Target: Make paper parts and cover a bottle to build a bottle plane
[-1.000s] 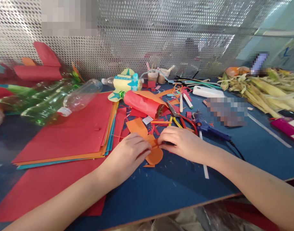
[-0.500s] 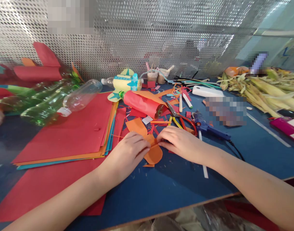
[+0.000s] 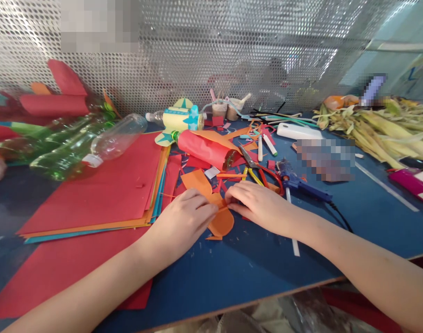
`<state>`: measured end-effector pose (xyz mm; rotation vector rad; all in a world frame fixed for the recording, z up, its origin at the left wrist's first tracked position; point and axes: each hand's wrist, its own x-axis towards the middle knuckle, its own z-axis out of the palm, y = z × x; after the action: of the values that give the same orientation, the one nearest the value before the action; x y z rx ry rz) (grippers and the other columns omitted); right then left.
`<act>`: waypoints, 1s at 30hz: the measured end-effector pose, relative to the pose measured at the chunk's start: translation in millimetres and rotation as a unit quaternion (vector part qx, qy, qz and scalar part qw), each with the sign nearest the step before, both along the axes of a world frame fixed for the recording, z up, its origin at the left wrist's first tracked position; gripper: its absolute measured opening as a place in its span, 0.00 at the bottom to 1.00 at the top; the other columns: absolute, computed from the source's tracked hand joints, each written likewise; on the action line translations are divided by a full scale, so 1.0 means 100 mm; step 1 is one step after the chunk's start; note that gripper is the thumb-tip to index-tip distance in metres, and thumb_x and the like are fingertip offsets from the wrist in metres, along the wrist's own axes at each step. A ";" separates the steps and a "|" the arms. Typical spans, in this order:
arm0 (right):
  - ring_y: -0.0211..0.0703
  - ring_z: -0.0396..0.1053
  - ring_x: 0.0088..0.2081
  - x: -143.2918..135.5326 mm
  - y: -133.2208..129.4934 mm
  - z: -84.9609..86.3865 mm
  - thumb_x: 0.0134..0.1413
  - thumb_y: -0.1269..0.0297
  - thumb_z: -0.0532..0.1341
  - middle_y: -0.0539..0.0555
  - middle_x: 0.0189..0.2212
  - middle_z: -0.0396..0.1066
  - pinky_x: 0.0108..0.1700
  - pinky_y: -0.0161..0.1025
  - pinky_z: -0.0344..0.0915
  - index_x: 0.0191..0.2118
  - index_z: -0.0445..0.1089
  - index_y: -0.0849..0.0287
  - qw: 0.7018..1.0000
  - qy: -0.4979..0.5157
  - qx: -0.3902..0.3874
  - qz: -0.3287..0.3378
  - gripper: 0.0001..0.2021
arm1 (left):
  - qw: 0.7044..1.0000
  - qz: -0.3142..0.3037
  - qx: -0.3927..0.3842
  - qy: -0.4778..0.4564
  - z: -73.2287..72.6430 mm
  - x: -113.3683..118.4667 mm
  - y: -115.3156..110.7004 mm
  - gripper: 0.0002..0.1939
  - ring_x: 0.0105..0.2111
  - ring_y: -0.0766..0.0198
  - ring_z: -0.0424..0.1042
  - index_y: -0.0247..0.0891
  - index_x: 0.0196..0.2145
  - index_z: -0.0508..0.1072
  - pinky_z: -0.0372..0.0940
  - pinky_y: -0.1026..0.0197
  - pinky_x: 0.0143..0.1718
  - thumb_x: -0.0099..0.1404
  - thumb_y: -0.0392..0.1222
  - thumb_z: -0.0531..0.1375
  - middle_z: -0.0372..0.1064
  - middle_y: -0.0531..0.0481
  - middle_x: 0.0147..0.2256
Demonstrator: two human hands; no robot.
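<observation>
An orange paper piece with a rounded end [image 3: 222, 225] lies on the blue table, a crease or fold across its middle. My left hand [image 3: 186, 219] pinches its left edge, and my right hand [image 3: 254, 203] pinches the right edge at the same fold. Both sets of fingertips are close together. Another rounded orange piece [image 3: 197, 181] lies just behind my left fingers. Beyond my hands rests a green bottle wrapped in red paper [image 3: 206, 149]. Scissors with red handles [image 3: 253, 162] lie behind my right hand, beside a blue glue gun [image 3: 301, 187].
Stacked coloured paper [image 3: 100, 194] covers the left side, with plastic bottles [image 3: 119, 138] around its back edge. A yellow-wrapped bottle [image 3: 180, 121] and cups [image 3: 235, 108] stand or lie at the back. Dry husks [image 3: 370, 132] are at the right. The table's front edge [image 3: 260, 298] runs below my hands.
</observation>
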<state>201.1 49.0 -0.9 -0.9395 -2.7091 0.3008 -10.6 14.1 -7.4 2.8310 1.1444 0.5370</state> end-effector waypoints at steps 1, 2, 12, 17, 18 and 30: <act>0.45 0.68 0.37 0.00 0.00 0.00 0.59 0.74 0.59 0.54 0.32 0.69 0.39 0.42 0.66 0.35 0.66 0.62 1.000 0.000 -0.002 0.001 0.02 | 1.000 -0.001 -0.001 -0.001 0.00 -0.01 0.01 0.11 0.34 0.57 0.68 0.35 0.34 0.75 0.66 0.55 0.38 0.68 0.37 0.53 0.72 0.46 0.30; 0.45 0.68 0.37 0.00 0.00 0.00 0.59 0.73 0.59 0.54 0.32 0.69 0.39 0.41 0.66 0.35 0.66 0.61 1.000 -0.001 -0.005 0.001 0.02 | 1.000 -0.003 -0.001 -0.005 0.00 -0.01 0.01 0.11 0.34 0.57 0.68 0.35 0.33 0.75 0.66 0.54 0.38 0.68 0.38 0.54 0.72 0.46 0.29; 0.44 0.68 0.38 -0.01 0.02 -0.01 0.60 0.72 0.59 0.53 0.33 0.70 0.39 0.40 0.65 0.35 0.66 0.60 0.999 0.013 -0.030 -0.012 0.02 | 0.999 -0.008 -0.014 -0.046 -0.01 0.01 0.00 0.10 0.34 0.60 0.69 0.34 0.38 0.72 0.66 0.56 0.39 0.70 0.36 0.51 0.73 0.46 0.33; 0.43 0.68 0.37 0.03 0.02 0.03 0.59 0.73 0.60 0.53 0.32 0.70 0.40 0.40 0.65 0.35 0.68 0.59 0.999 0.009 -0.036 0.011 0.03 | 0.998 -0.020 -0.019 -0.054 -0.04 -0.02 0.04 0.09 0.34 0.60 0.69 0.36 0.37 0.72 0.65 0.57 0.38 0.69 0.36 0.52 0.73 0.48 0.32; 0.43 0.68 0.37 0.04 0.02 0.04 0.59 0.73 0.60 0.53 0.33 0.70 0.40 0.39 0.65 0.35 0.69 0.59 0.999 0.008 -0.038 0.019 0.03 | 0.998 -0.022 -0.021 -0.058 -0.04 -0.02 0.05 0.08 0.34 0.60 0.69 0.36 0.37 0.72 0.65 0.57 0.38 0.69 0.36 0.53 0.74 0.48 0.32; 0.44 0.69 0.38 0.03 0.05 -0.01 0.60 0.72 0.60 0.55 0.33 0.71 0.41 0.41 0.67 0.35 0.73 0.60 0.999 0.033 -0.007 0.018 0.05 | 0.997 0.001 -0.048 -0.065 -0.01 -0.04 0.08 0.10 0.34 0.62 0.70 0.37 0.32 0.74 0.65 0.58 0.40 0.68 0.37 0.54 0.73 0.49 0.31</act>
<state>204.2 53.9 -1.9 -0.8686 -2.6694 0.3533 -14.6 21.7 -8.9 2.6711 1.1183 0.6380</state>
